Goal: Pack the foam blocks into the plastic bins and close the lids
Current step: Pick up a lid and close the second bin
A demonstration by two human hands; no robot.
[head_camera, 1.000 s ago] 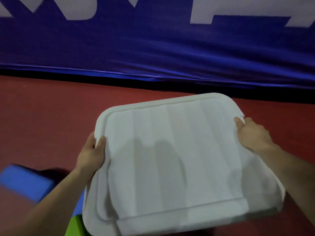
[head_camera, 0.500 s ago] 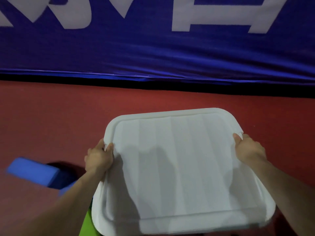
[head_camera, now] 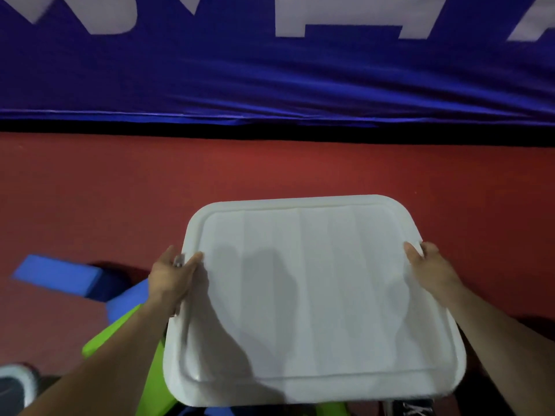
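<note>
White lid (head_camera: 315, 298) held between left hand (head_camera: 171, 277) and right hand (head_camera: 429, 268)

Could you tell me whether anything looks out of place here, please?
A blue foam block lies loose, unpacked, on the red floor, left of the white lid gripped by the left hand and right hand.

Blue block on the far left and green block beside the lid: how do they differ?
The blue block is blue, the green block bright green. The blue block shows nearly whole; the green block is partly hidden by the left forearm and the lid. The blue block lies farther left than the green block. Both lie left of the lid, neither held.
</note>
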